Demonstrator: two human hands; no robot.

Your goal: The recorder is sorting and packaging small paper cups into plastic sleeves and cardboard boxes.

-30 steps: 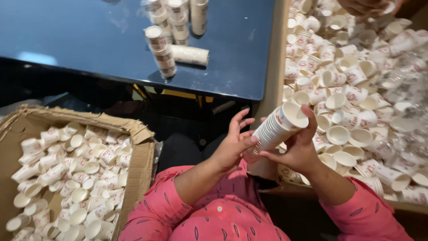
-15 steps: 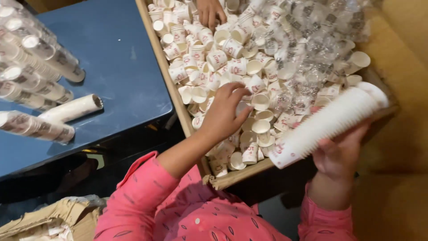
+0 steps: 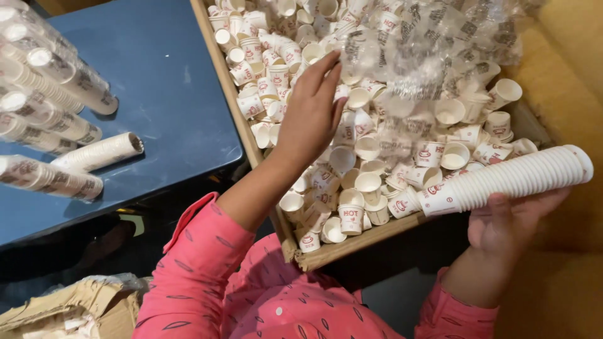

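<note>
Blue table [image 3: 157,107] on my left, big cardboard box [image 3: 352,242] dead ahead, packed with loose small paper cups [image 3: 352,207], white with red print. Crumpled clear plastic film [image 3: 427,56] covers the box's far right part. Second, smaller carton [image 3: 75,311] sits low left, near my pink sleeve [image 3: 201,263].

On the table: several wrapped sleeves of stacked cups [image 3: 47,177] lying on their sides, one bare stack [image 3: 100,150] beside them.

Right hand [image 3: 512,223] is clamped from below around a long nested stack of cups [image 3: 509,179], held nearly level over the box's near right corner, mouth end pointing right, printed end cup pointing into the box.

Left hand [image 3: 311,113] is down on the loose pile mid-box, fingers spread and slightly curled, nothing clearly pinched in it; palm side hidden, so a cup under it can't be ruled out.

Step, as I read it: collecting singles to extend the stack. Next move needs one cup pinched by the rim, turned to match the stack, nested on squarely.
</note>
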